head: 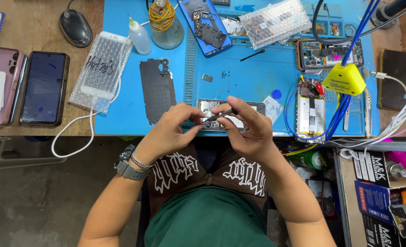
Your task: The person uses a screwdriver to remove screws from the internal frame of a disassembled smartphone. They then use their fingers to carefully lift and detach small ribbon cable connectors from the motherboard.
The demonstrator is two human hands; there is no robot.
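Right hand [249,126] pinches tweezers [221,115] over the opened phone [212,107]; left hand [171,130] closes on its edge. Steadying both wrists against the mat [258,68] should keep the tips precise.

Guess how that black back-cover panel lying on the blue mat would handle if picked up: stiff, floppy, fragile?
The black panel looks thin and flat, so probably light and slightly flexible rather than rigid. It has cut-outs near its top edge, so it may bend or crack there if levered. Lying flush on the blue mat, it likely needs a fingernail under an edge; it would probably slide rather than roll.
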